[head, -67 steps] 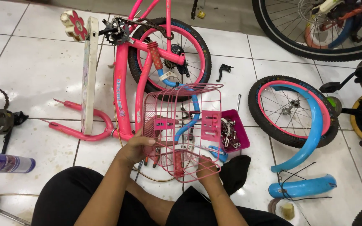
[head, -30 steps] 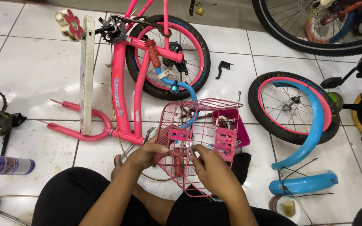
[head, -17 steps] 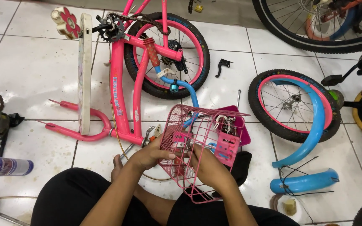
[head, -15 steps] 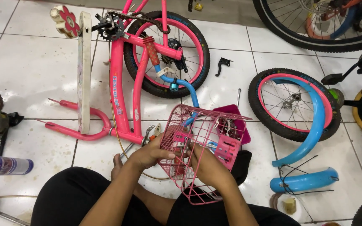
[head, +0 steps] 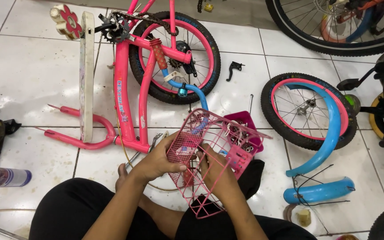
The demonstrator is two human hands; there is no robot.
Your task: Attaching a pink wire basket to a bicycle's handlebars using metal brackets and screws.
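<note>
Steadying pink wire basket [head: 210, 155] tilted over lap | left hand [head: 158, 160] clasps rim | right hand [head: 216, 171] grips mesh, exposing base | pink bicycle frame [head: 125, 98] beside

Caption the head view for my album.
Both hands, left hand and right hand, grip a pink wire basket beside a dismantled bike.

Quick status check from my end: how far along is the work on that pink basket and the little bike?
Already off: one small wheel and two blue fenders lie loose on the tiles, apart from the pink bike frame. In hand: the left hand and right hand both grip the pink wire basket, tilted over the lap. Left: the basket is not attached to the bike.
</note>
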